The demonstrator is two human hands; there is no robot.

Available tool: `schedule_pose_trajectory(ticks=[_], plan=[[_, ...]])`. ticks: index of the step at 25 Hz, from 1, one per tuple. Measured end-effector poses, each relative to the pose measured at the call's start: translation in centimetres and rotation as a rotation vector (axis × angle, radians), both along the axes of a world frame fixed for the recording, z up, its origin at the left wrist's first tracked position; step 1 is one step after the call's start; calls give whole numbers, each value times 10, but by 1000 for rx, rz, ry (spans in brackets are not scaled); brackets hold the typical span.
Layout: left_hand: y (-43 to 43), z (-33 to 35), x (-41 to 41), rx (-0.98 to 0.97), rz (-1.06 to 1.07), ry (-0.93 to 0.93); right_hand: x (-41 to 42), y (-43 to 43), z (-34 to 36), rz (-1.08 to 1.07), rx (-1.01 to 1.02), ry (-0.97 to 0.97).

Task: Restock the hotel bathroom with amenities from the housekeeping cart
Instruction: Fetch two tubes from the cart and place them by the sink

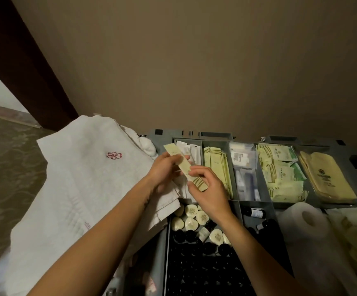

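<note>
Both hands hold a long, thin, pale yellow amenity packet slantwise above the grey cart tray. My left hand grips its upper half, and my right hand pinches its lower end. Below them the tray's compartments hold more yellow packets, white sachets, clear-wrapped items, green-trimmed packets and tan bags. Round wrapped soaps and dark bottle caps fill the near compartment.
A stack of white towels with a red embroidered emblem lies left of the tray, one edge draped over it. Toilet paper rolls sit at the right. A beige wall stands right behind the cart. Patterned carpet and a dark door frame are at left.
</note>
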State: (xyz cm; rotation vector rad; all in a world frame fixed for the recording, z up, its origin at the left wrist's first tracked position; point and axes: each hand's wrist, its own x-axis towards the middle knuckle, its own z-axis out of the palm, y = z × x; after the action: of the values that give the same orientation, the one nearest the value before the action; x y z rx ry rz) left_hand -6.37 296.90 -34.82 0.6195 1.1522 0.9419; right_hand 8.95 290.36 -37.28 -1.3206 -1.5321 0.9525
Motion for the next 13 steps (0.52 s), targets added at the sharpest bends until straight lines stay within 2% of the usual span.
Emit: schedule_pose_trajectory(ticks=[2, 4, 7, 13], plan=[[-4, -5, -4, 2, 97, -93, -4, 0, -3, -92, -50, 69], [-6, -5, -8, 15, 153, -183, -2, 6, -9, -189, -194, 73], [-9, 0, -12, 12, 155, -256, 1, 18, -25, -131, -316, -148], [-9, 0, -13, -13, 177, -327, -14, 39, -26, -90, -358, -503]])
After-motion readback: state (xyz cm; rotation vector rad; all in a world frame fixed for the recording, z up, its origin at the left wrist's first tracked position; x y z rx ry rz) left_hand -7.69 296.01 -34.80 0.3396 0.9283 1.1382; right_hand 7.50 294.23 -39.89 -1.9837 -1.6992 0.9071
